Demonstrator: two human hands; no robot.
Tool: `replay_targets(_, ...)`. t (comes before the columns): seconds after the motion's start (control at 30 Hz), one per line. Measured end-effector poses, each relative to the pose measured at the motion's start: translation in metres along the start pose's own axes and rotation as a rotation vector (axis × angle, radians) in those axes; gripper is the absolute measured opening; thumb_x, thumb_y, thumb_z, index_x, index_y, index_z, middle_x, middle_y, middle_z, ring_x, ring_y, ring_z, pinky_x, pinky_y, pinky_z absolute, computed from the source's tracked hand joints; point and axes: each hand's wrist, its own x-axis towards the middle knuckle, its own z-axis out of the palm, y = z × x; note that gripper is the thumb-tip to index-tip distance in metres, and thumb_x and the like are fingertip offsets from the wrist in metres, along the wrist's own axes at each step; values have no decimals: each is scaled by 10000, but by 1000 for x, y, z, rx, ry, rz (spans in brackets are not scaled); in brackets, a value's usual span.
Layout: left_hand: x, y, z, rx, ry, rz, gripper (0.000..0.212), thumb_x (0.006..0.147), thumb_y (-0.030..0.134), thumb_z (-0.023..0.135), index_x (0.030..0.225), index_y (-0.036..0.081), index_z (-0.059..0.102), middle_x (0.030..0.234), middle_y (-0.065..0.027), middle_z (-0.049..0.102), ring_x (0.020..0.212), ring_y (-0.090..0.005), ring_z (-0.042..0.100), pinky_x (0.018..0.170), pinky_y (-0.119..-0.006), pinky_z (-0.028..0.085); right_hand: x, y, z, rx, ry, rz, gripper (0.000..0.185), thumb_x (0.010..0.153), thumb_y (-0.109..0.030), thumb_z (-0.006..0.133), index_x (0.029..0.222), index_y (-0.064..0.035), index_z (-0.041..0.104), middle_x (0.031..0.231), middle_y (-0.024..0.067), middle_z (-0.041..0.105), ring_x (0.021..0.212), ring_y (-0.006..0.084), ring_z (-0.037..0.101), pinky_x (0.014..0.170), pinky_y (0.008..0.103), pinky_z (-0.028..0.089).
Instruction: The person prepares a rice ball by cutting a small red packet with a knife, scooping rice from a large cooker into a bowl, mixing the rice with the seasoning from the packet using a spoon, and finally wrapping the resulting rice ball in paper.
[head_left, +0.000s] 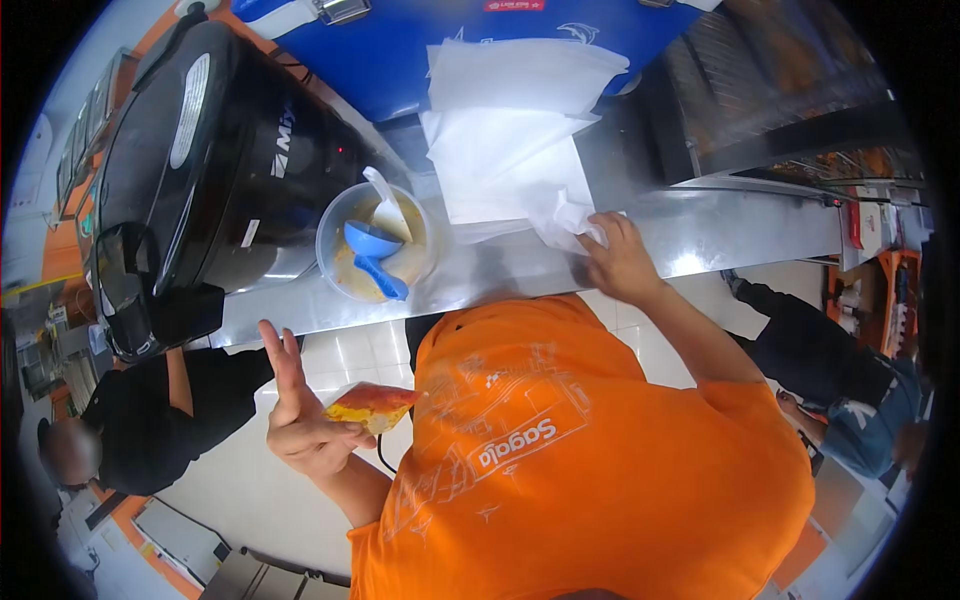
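My left hand (307, 431) holds a small clear plastic packet (371, 406) with red and yellow contents. It pinches one end between thumb and fingers, while other fingers point upward. Over the steel counter's front edge, my right hand (624, 259) grips the crumpled corner of a thin white sheet (562, 221). More white sheets (499, 161) lie stacked on the counter beyond it. Left of them stands a translucent plastic tub (326, 259) with a cloudy liquid, a blue ladle (373, 238) and a white-handled spoon (384, 196) inside.
A large black rice cooker (247, 195) fills the counter's left. Behind the sheets is a blue cooler box (352, 64), and a dark-framed display case (772, 142) stands at right. One person (180, 420) is at left, another (825, 352) at right.
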Motion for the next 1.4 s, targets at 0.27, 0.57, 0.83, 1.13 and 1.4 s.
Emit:
replay_targets(0.27,-12,-2,0,8,81,-68,317,544,337,942,693,129,755,1526,-282,427,1486,-602,70,1140,-763,80,-49,60,59,264,64,356,416,832,-208,775,1182,-48,617,1255,236,568,1162,448,527,963,485,472)
replay_targets(0.57,-11,4,10,10,106,-54,337,565,364,936,696,113,754,1526,-269,433,1485,-601,74,1139,-759,107,30,107,32,11,515,350,231,803,-104,681,1015,-13,669,1208,244,586,1188,448,521,962,519,455)
replay_targets(0.83,-9,14,14,99,103,-47,360,576,379,925,684,89,741,1520,-279,434,1479,-606,84,1141,-751,130,91,159,69,28,421,488,315,827,-114,663,1109,22,638,1460,250,435,1193,446,509,1038,521,427)
replay_targets(1.13,-19,12,20,62,177,-87,380,576,376,925,667,71,717,1524,-280,429,1477,-609,83,1146,-743,139,72,150,83,0,332,444,244,909,-221,618,988,9,596,1130,247,623,1024,445,571,905,506,477)
replay_targets(1.4,-20,15,18,98,157,-107,320,496,273,911,711,79,776,1524,-231,466,1491,-588,89,1171,-714,128,81,153,79,-29,291,603,384,850,-88,637,1196,33,524,1047,267,640,1078,449,593,926,512,486)
